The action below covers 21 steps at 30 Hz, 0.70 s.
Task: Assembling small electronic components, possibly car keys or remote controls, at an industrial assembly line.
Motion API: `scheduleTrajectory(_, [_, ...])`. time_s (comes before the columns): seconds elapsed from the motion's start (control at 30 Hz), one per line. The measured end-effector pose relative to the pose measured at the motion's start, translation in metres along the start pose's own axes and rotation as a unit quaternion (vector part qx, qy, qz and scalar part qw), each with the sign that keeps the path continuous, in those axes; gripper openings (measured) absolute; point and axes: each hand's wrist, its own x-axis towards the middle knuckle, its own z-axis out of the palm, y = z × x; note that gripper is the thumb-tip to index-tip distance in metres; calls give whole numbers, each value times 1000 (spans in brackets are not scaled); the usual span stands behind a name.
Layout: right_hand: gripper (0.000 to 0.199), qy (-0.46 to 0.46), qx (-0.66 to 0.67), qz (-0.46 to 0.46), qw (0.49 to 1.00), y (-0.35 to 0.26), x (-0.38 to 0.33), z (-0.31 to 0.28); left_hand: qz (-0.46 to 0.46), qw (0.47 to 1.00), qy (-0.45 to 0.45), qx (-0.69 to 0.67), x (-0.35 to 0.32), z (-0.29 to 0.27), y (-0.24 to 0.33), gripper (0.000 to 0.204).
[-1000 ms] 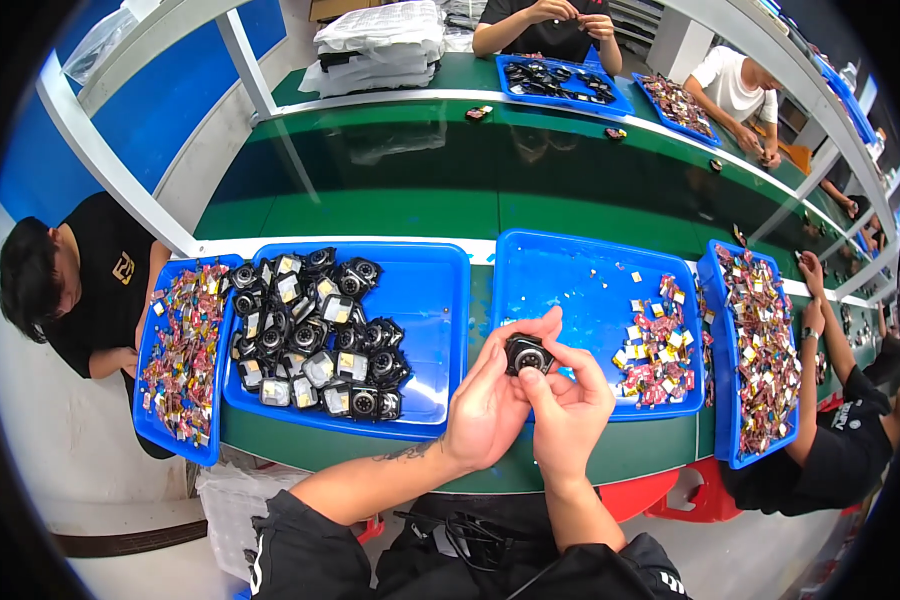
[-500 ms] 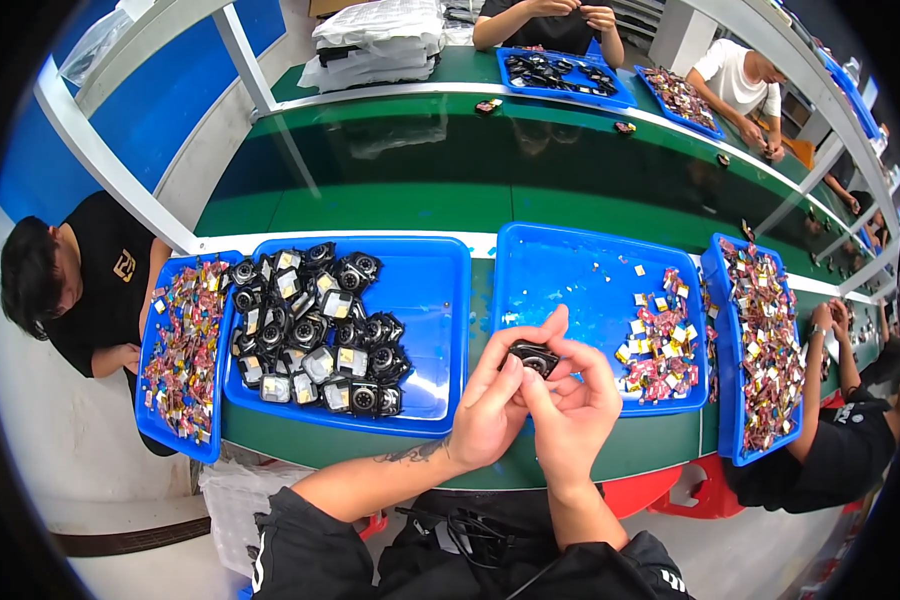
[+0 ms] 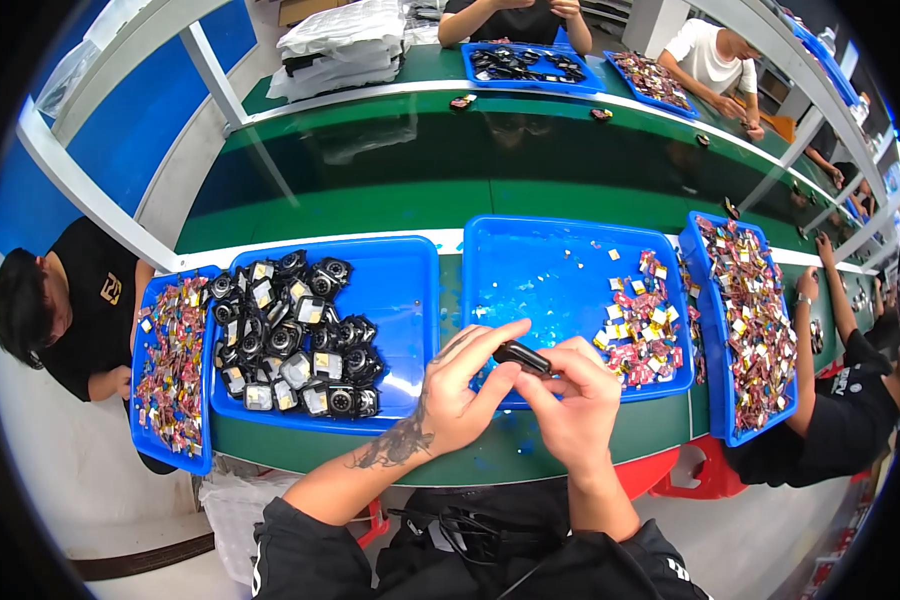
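Over the green bench, both hands pinch a small black part between their fingertips.

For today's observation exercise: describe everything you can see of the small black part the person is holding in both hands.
The small black part is a dark, glossy, roundish piece, plastic by the look of it, seen nearly edge-on, so its face is hidden. It is held in the air above the front rim of the middle blue tray. The left hand pinches it from the left, and the right hand grips it from the right and below. Finer details are too small to tell.
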Motion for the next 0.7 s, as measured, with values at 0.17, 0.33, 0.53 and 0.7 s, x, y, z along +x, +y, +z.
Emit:
scheduleTrajectory(0.17, [25, -60, -17, 33, 998, -5, 5, -12, -99, 981, 35, -162, -1, 5, -5, 18])
scheduleTrajectory(0.33, [12, -21, 9, 47, 999, 4, 3, -11, -112, 974, 21, -194, -3, 10, -9, 22])
scheduleTrajectory(0.53, [19, -51, 166, 156, 972, 12, 16, -15, -247, 882, 56, -397, 1, 14, -7, 26])
scheduleTrajectory(0.7, [36, -174, -95, -137, 971, 7, 25, -32, -374, 781, 14, -500, 3, 2, -12, 29])
